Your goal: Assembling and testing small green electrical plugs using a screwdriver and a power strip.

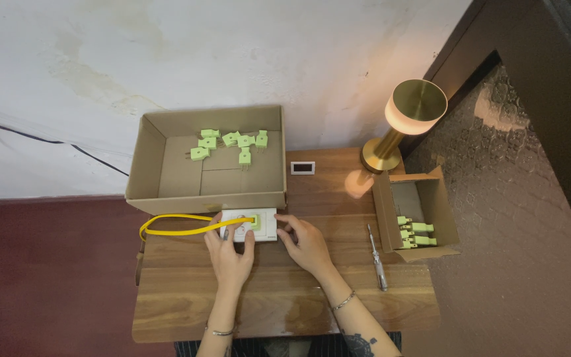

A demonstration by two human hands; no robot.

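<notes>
On the wooden table, a yellow cable is trailing leftward from the white socket block below a big cardboard box of green plugs. The left hand is pinching a green plug into it, while the right hand, fingers spread and holding nothing, is pressing the block's edge, likely steadying it.

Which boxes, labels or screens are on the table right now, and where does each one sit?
Large cardboard box: back left of the table, open, brown, holding loose green plugs.
Small cardboard box: right edge, open, brown, green plugs stacked inside.
Small display: behind the right hand, flat white rectangle with a dark screen.
No labels visible.
</notes>
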